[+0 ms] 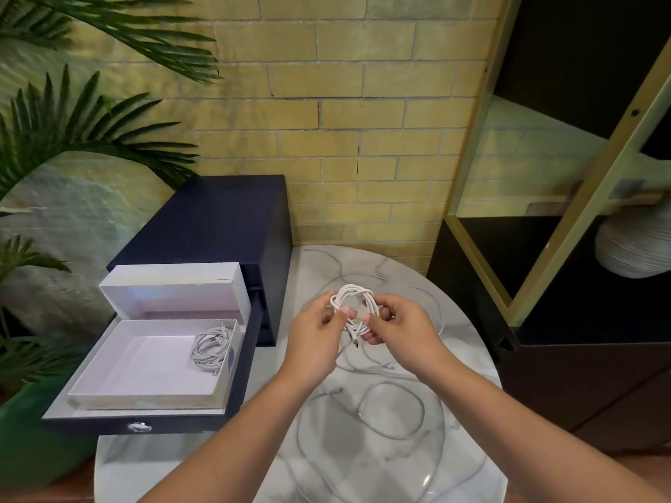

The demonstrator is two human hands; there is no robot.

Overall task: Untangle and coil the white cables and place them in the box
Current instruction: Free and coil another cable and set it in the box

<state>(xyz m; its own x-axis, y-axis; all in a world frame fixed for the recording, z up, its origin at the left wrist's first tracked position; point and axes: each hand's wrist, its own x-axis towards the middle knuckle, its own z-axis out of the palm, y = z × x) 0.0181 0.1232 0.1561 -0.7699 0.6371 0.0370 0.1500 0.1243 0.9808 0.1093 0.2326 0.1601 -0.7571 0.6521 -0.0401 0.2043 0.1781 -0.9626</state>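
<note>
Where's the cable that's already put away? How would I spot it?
Find the dark blue cabinet left of the round table; its open drawer holds a white box. The wound-up cable lies in the box's far right corner. It alone sits inside the box; the other bundle is held above the table.

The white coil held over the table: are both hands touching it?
Touching. The head view shows the left hand and right hand both gripping the coil, with fingers curled round its loops.
</note>
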